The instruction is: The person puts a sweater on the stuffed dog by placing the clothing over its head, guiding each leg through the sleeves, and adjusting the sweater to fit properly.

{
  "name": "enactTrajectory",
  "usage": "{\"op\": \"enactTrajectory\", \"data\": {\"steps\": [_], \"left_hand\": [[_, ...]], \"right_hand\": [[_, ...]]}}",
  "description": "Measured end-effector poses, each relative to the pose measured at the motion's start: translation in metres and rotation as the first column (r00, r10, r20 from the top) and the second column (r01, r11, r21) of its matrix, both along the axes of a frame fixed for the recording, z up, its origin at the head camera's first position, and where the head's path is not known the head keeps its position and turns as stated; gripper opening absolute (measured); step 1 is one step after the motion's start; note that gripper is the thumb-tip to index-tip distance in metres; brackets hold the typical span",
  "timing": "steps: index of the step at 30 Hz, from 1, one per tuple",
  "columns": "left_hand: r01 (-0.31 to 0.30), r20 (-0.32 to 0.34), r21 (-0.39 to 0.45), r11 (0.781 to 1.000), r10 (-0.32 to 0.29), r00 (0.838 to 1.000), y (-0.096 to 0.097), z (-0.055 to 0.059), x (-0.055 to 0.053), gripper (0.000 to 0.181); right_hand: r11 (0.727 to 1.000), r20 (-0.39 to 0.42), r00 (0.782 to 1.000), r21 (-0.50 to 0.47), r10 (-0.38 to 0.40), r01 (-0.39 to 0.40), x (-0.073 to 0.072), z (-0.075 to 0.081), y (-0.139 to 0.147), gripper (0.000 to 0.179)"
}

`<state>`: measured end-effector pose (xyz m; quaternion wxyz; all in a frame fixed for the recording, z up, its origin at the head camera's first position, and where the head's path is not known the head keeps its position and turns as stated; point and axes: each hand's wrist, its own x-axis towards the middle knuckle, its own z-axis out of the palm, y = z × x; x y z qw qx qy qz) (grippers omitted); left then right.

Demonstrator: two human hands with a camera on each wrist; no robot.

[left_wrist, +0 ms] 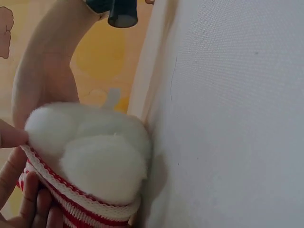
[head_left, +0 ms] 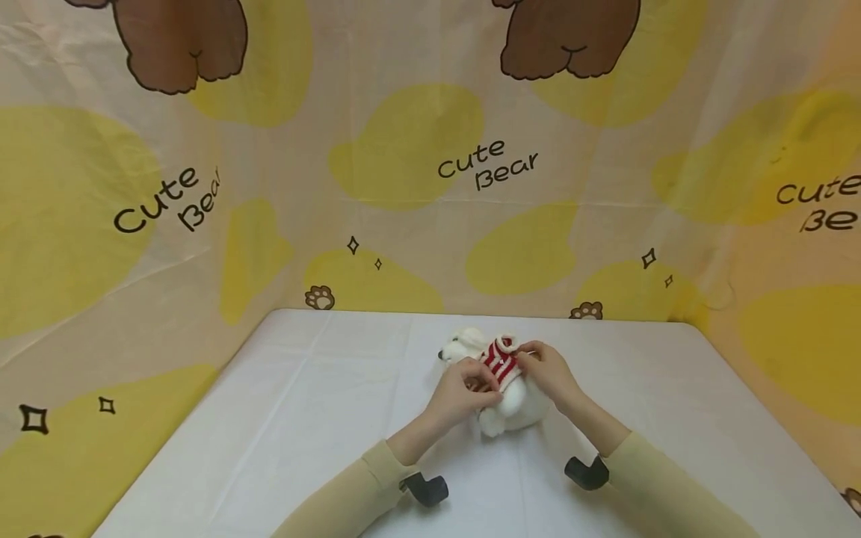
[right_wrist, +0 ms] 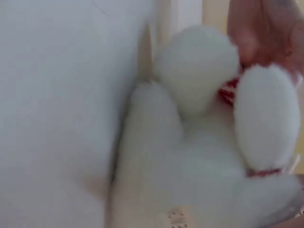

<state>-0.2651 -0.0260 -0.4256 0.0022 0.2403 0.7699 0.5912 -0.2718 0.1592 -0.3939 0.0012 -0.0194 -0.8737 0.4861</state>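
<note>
A white plush toy animal (head_left: 513, 403) lies on its side on the white table, its dark-nosed head pointing left in the head view. Round its body is a small red-and-white striped knit sweater (head_left: 501, 365). My left hand (head_left: 454, 392) pinches the sweater's hem between thumb and fingers; the left wrist view shows the hem (left_wrist: 80, 190) against the white fur. My right hand (head_left: 548, 371) pinches the sweater's edge on the other side with thumb and forefinger. In the right wrist view the toy's fur (right_wrist: 199, 156) hides most of my right fingers.
The white tabletop (head_left: 323, 418) spreads around the toy. A yellow and beige curtain (head_left: 403, 246) with bear prints stands behind and along both sides. Black wrist mounts (head_left: 427, 489) stick out near both sleeves. A small printed tag (right_wrist: 178, 218) hangs on the toy.
</note>
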Motion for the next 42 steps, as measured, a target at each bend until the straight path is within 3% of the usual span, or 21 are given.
{"op": "enactTrajectory", "data": {"steps": [4, 8, 10, 13, 17, 22, 25, 28, 30, 32, 36, 38, 42], "left_hand": [[0.038, 0.009, -0.022, 0.999, -0.038, 0.999, -0.002, 0.0, 0.0, 0.011], [0.067, -0.057, -0.154, 0.986, -0.077, 0.995, -0.002, -0.002, 0.0, 0.009], [0.055, -0.121, -0.218, 0.974, -0.083, 0.989, -0.002, -0.002, 0.002, 0.01], [0.013, -0.196, -0.268, 0.963, -0.068, 0.978, 0.0, -0.002, 0.004, 0.011], [-0.009, -0.203, -0.28, 0.96, -0.051, 0.978, 0.0, -0.001, 0.005, 0.01], [0.002, -0.177, -0.229, 0.973, -0.044, 0.983, -0.002, 0.004, 0.002, 0.009], [0.023, -0.184, -0.249, 0.968, -0.07, 0.98, -0.003, 0.008, 0.0, 0.009], [0.037, -0.195, -0.264, 0.964, -0.091, 0.977, -0.006, 0.011, -0.004, 0.009], [-0.001, -0.203, -0.247, 0.969, -0.05, 0.978, -0.008, 0.013, -0.007, 0.009], [-0.085, -0.206, -0.203, 0.975, 0.042, 0.978, -0.009, 0.014, -0.011, 0.009], [-0.262, -0.187, -0.188, 0.946, 0.227, 0.956, -0.009, 0.016, -0.017, 0.015], [-0.301, -0.181, -0.234, 0.924, 0.263, 0.948, -0.007, 0.017, -0.017, 0.017], [-0.323, -0.2, -0.316, 0.892, 0.27, 0.942, -0.004, 0.017, -0.017, 0.017]], "right_hand": [[0.992, -0.018, 0.997, -0.105, -0.076, 0.073, 0.003, -0.007, -0.004, 0.029], [0.988, -0.043, 0.995, -0.132, -0.089, 0.083, 0.003, -0.011, -0.006, 0.021], [0.996, -0.064, 0.996, -0.076, -0.06, 0.055, 0.004, -0.009, -0.005, 0.021], [0.997, -0.109, 0.994, 0.083, 0.021, -0.012, 0.011, -0.001, 0.0, 0.024], [0.963, -0.154, 0.984, 0.266, 0.089, -0.046, 0.023, 0.019, 0.008, 0.026], [0.959, -0.06, 0.991, 0.266, 0.123, -0.103, 0.031, 0.035, 0.011, 0.028], [0.97, 0.012, 0.988, 0.19, 0.153, -0.152, 0.032, 0.033, 0.008, 0.03], [0.979, 0.02, 0.99, 0.143, 0.141, -0.143, 0.03, 0.027, 0.003, 0.024], [0.983, 0.018, 0.991, 0.122, 0.134, -0.136, 0.028, 0.023, 0.001, 0.019], [0.987, 0.018, 0.991, 0.094, 0.133, -0.134, 0.026, 0.019, -0.001, 0.017], [0.986, -0.027, 0.991, 0.112, 0.131, -0.127, 0.031, 0.011, -0.005, 0.012], [0.981, -0.07, 0.988, 0.15, 0.135, -0.123, 0.035, 0.008, -0.006, 0.01], [0.972, -0.144, 0.979, 0.206, 0.142, -0.111, 0.038, 0.002, -0.006, 0.009]]}}
